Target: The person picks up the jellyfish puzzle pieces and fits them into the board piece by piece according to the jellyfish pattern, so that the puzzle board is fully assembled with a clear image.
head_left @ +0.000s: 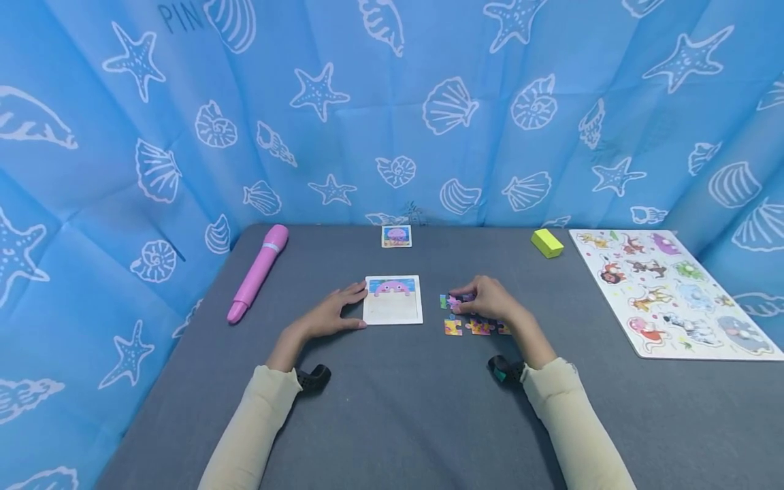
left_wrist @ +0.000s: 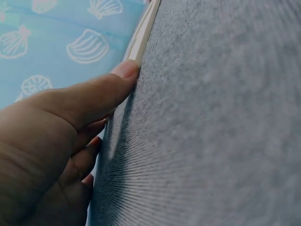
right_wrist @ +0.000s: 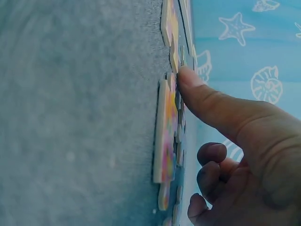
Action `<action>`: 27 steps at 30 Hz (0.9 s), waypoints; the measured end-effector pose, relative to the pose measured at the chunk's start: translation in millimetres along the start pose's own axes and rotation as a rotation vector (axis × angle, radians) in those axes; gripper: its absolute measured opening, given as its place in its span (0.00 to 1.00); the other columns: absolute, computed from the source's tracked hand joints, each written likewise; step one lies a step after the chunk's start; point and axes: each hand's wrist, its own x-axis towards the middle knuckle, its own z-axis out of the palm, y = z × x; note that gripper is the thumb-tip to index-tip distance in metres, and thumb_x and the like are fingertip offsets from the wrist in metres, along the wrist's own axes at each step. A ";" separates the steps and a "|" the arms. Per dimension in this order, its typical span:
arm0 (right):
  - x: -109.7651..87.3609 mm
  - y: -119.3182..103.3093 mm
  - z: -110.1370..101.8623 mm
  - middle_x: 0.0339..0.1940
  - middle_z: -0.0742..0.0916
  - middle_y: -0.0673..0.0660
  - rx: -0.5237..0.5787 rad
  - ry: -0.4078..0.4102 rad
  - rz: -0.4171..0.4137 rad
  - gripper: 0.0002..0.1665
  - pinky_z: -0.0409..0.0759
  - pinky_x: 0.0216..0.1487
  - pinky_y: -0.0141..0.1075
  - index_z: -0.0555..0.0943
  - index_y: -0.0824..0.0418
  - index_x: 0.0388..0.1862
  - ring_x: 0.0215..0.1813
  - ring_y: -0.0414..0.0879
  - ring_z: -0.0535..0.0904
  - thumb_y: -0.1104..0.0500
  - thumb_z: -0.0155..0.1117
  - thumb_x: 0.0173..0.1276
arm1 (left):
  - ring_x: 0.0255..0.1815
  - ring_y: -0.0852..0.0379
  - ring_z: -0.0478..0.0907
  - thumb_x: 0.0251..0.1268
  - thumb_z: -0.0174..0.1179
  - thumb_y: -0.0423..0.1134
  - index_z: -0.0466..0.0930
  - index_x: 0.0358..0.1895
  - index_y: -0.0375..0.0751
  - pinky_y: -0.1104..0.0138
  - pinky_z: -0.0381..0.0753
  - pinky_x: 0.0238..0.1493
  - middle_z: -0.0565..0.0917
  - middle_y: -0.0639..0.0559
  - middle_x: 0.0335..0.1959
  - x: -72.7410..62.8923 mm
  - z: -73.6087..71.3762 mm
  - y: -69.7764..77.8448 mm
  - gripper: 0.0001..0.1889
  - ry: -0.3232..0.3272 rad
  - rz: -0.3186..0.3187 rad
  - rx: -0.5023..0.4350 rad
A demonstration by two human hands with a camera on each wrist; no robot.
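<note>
In the head view, a white puzzle tray (head_left: 393,314) lies mid-table, with a pink sea creature's head across its top row. My left hand (head_left: 331,312) rests at the tray's left side, fingers near the upper corner and thumb at the lower. The left wrist view shows that thumb (left_wrist: 101,92) touching the tray's edge. Right of the tray, my right hand (head_left: 490,298) pinches a pink and purple puzzle piece (head_left: 454,303) low over the table. Several loose pieces lie around it, among them a yellow piece (head_left: 452,328) and an orange piece (head_left: 480,328). The hand partly hides others.
A small picture card (head_left: 396,236) lies at the table's back edge. To the left is a pink microphone-shaped object (head_left: 260,272). A yellow block (head_left: 547,243) and a large white animal puzzle board (head_left: 667,299) lie on the right. A blue curtain (head_left: 367,136) hangs behind.
</note>
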 end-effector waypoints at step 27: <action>17.6 -27.6 16.7 0.35 0.83 0.60 -0.018 0.075 -0.166 0.16 0.65 0.35 0.35 0.85 0.62 0.42 0.33 0.46 0.68 0.59 0.70 0.54 | 0.74 0.46 0.48 0.56 0.63 0.49 0.60 0.68 0.41 0.44 0.44 0.70 0.57 0.48 0.72 -1.5 2.2 -3.1 0.37 0.037 -0.025 -0.013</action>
